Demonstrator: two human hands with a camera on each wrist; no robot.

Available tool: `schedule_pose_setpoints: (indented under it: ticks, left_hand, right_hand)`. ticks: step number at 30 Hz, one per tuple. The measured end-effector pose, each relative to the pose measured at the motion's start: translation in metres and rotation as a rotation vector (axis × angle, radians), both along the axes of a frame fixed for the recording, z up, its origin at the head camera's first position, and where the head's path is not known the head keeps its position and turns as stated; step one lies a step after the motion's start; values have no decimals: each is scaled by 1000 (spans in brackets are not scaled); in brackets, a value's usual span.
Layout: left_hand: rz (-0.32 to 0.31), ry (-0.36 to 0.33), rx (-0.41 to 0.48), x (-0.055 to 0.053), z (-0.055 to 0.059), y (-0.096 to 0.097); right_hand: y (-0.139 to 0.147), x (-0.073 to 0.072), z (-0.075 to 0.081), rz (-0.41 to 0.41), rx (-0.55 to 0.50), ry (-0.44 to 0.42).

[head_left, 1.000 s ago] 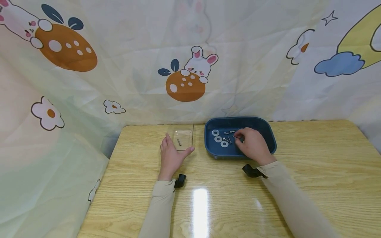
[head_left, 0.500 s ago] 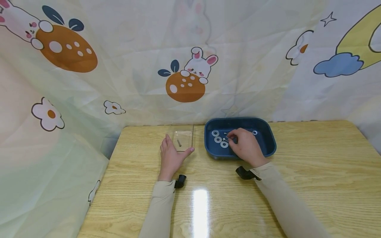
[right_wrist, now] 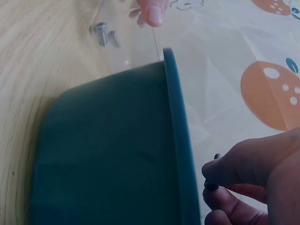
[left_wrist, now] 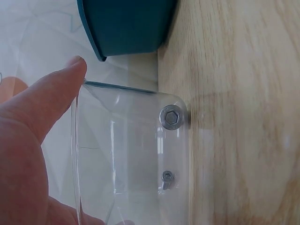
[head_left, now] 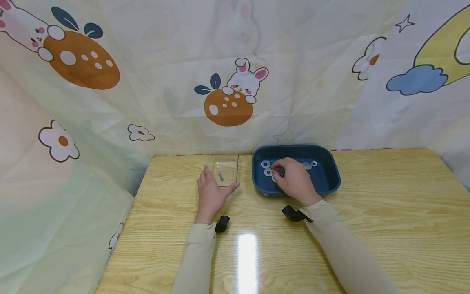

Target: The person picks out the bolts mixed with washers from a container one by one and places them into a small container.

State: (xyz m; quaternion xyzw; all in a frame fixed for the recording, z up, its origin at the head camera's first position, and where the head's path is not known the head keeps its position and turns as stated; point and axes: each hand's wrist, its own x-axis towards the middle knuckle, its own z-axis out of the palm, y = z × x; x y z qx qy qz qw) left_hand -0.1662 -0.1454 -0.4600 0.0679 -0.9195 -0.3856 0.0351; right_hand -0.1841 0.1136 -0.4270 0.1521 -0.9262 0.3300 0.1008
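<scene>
My left hand [head_left: 211,198] spans a clear plastic box [left_wrist: 136,140], thumb at one rim corner and fingers along the opposite side. Two hex-socket bolts, a larger one [left_wrist: 171,117] and a smaller one [left_wrist: 167,176], lie inside it. Over the blue tray [head_left: 265,193], my right hand [head_left: 295,179] pinches a small dark screw [right_wrist: 212,185] between thumb and fingertips. The screw's threaded end [right_wrist: 217,157] pokes out above the thumb. Flat washers [head_left: 265,164] lie in the tray by those fingers; whatever is under the hand is hidden.
The tray stands right of the box, with a gap of wood table [head_left: 245,175] between them. More washers [head_left: 307,165] and a small ring [head_left: 314,163] lie in the tray's right half. A printed curtain [head_left: 165,102] hangs along the table's back edge.
My right hand has moved left across the tray, uncovering the washers and ring on its right and covering the loose screws. The left hand and the box have stayed put.
</scene>
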Motion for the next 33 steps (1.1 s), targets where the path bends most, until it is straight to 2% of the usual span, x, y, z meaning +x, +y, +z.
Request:
schedule_pose_setpoints:
  ticks: [15, 24, 33]
  left_hand:
    - [0, 9, 0, -2, -1, -2]
    - [-4, 6, 3, -1, 0, -2]
    - [-13, 4, 8, -1, -1, -2]
  right_hand:
    - [-16, -1, -2, -14, -34, -30]
    - [-31, 1, -2, 29, -73, -1]
    - [-46, 1, -2, 33, -85, 0]
